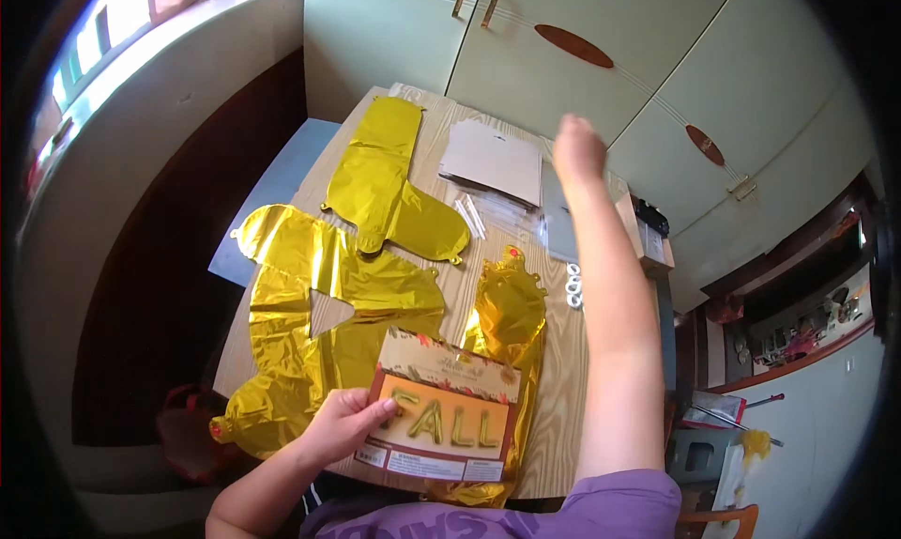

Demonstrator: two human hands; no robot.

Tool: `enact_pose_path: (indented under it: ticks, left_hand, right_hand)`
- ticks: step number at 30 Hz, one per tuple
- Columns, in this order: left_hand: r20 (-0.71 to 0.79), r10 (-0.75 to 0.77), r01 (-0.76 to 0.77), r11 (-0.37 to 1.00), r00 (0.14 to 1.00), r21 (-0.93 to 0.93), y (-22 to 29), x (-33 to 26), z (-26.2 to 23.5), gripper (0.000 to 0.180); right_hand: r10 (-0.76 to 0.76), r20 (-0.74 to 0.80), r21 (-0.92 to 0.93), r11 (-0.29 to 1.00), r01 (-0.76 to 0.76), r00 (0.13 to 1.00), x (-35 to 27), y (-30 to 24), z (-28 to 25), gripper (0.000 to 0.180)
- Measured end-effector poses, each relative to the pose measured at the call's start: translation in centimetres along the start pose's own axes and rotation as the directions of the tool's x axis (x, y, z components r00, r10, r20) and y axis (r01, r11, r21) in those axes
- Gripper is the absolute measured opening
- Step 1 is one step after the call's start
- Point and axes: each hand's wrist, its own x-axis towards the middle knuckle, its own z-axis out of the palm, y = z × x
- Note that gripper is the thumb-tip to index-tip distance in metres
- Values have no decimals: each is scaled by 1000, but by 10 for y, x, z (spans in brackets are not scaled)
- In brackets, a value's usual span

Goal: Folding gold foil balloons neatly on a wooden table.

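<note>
My left hand (347,424) grips the left edge of a printed card (446,456), thumb on its front. The card is orange and brown with leaf decorations and a picture of gold letter balloons. Stretched far across the table, my right hand (579,151) is raised near its back right edge; its fingers are blurred and hard to make out. Flat gold foil balloons lie on the wooden table: an L-shaped one (375,177) at the back, a larger one with an opening in its middle (282,300) at the left, and a narrow one (511,304) partly under the card.
A stack of pale cards (493,159) lies at the back of the table (563,408), with white straws (471,217) and clear plastic beside it. White rings (574,285) sit by my right forearm. An open box (648,234) stands at the right edge. Cabinets (526,69) border the back.
</note>
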Motion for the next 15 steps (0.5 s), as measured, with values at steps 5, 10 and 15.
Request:
enact_pose_path:
  ticks: [5, 10, 15]
  left_hand:
    - [50, -3, 7, 998, 999, -68, 5, 11, 14, 30]
    - [119, -29, 34, 998, 993, -46, 16, 17, 22, 32]
    - [55, 3, 0, 999, 998, -50, 6, 13, 16, 27]
  right_hand:
    - [50, 458, 246, 952, -180, 888, 0, -81, 68, 35]
    - [25, 467, 597, 729, -335, 884, -40, -14, 131, 51]
    - [-119, 764, 569, 586, -577, 634, -95, -33, -55, 43]
